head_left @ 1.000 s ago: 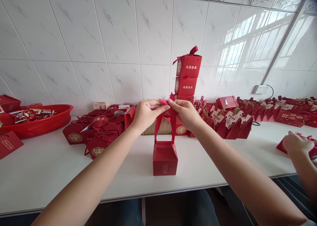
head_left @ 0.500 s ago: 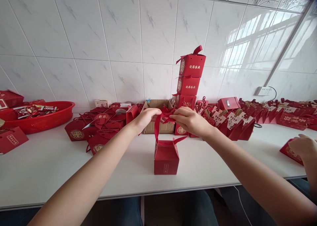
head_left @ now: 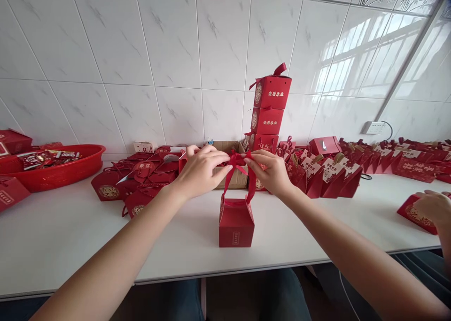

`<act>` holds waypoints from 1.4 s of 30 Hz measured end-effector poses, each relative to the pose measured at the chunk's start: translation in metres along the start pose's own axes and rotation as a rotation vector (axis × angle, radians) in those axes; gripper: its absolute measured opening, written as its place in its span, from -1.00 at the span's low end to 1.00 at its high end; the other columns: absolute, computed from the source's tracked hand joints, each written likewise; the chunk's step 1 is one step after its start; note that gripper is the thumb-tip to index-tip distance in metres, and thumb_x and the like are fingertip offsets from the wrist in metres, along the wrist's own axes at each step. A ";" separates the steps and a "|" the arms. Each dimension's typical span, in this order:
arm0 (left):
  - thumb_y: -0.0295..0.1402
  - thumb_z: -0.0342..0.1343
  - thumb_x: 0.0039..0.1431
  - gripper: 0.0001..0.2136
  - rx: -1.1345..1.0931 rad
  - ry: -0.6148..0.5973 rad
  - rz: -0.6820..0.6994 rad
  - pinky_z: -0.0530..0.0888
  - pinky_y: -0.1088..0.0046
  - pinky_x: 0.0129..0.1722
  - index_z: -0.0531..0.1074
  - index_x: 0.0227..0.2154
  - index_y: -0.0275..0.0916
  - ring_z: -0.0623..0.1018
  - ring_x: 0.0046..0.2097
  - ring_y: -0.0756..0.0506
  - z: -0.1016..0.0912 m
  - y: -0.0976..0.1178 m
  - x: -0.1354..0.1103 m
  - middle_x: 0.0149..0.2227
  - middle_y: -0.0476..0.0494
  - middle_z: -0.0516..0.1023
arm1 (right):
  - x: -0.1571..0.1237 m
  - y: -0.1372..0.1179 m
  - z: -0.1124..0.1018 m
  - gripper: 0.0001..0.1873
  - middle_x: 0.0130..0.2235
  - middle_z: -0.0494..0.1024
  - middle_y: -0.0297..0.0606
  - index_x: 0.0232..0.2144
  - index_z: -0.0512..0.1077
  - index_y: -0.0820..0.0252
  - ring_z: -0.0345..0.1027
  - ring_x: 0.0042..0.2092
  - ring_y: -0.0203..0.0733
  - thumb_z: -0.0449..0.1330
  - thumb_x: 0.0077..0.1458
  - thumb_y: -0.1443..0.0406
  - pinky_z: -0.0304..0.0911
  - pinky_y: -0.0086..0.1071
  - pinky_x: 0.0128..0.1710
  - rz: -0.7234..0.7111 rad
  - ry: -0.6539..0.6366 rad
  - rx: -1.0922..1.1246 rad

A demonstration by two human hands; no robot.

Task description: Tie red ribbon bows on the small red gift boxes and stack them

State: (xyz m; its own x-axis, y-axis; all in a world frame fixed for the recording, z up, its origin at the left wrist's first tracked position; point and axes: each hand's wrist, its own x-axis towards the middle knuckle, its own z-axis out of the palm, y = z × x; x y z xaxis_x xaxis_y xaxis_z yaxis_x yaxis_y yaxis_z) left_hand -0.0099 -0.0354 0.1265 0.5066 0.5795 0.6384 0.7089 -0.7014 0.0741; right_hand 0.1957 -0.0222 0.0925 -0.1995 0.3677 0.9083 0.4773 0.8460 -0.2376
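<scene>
Evidently, the shiny red fabric ribbon (head_left: 252,185) is pinched from both sides, at the left by the narrowed thumb and fingers of the left hand (head_left: 202,168) and at the right by those of the right hand (head_left: 271,171). Between them a bow seems to have been formed (its exact loops are partly hidden by the fingertips). Below, the small red cardboard gift box (head_left: 236,232) is stood upright near the front edge of the white table (head_left: 176,246), its sloped sides already folded and the ribbon's two strands led up from its top. Most of the tying can be judged done; snugging and evening the bow appear to be left. Whether the box has been filled cannot be told. Farther off, a stack of bow-topped red boxes (head_left: 273,95) is set near the tiled wall (head_left: 169,44).
</scene>
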 end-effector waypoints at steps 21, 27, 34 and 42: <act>-0.04 0.01 0.12 -0.71 -0.261 -0.191 -0.626 0.29 0.31 0.10 0.47 -0.38 -0.13 0.39 0.10 -0.23 0.019 -0.072 -0.171 0.02 -0.11 0.47 | -0.168 0.034 -0.067 -0.49 -0.07 0.51 -0.07 -0.16 0.44 0.17 0.41 -0.09 0.00 0.11 -0.02 -0.05 0.30 -0.20 -0.15 0.961 -0.060 -0.154; -0.04 -0.03 0.15 -0.70 -0.422 -0.215 -0.562 0.35 0.29 0.04 0.34 -0.18 -0.10 0.43 0.04 -0.18 0.056 -0.025 -0.111 -0.04 -0.10 0.45 | -0.114 0.013 -0.009 -0.54 -0.18 0.53 -0.13 -0.25 0.40 0.19 0.40 -0.16 -0.10 0.05 0.08 -0.07 0.26 -0.27 -0.17 0.827 -0.363 0.116; 0.03 0.12 -0.02 -0.60 -0.666 -0.384 -0.667 0.40 0.31 -0.16 0.24 -0.28 -0.17 0.46 -0.16 -0.16 0.086 -0.015 -0.086 -0.11 -0.16 0.41 | -0.105 0.019 0.014 -0.41 -0.61 0.15 -0.46 -0.65 0.16 0.20 -0.03 -0.54 -0.40 0.06 0.00 -0.19 -0.10 -0.44 -0.52 0.972 -0.664 0.282; 0.00 0.19 -0.10 -0.58 -0.810 -0.436 -0.768 0.32 0.41 -0.27 0.27 -0.32 -0.20 0.42 -0.25 -0.10 0.083 -0.015 -0.083 -0.27 -0.05 0.42 | -0.111 0.015 0.018 -0.49 -0.63 0.21 -0.45 -0.63 0.24 0.21 -0.05 -0.58 -0.44 0.23 -0.08 -0.09 -0.20 -0.46 -0.58 1.123 -0.511 0.590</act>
State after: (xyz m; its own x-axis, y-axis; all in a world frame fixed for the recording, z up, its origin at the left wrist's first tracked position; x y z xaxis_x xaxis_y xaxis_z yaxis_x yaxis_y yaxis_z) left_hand -0.0220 -0.0388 0.0092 0.3213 0.9431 -0.0853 0.4630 -0.0778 0.8830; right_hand 0.2095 -0.0431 -0.0177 -0.3026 0.9508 -0.0658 0.1838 -0.0096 -0.9829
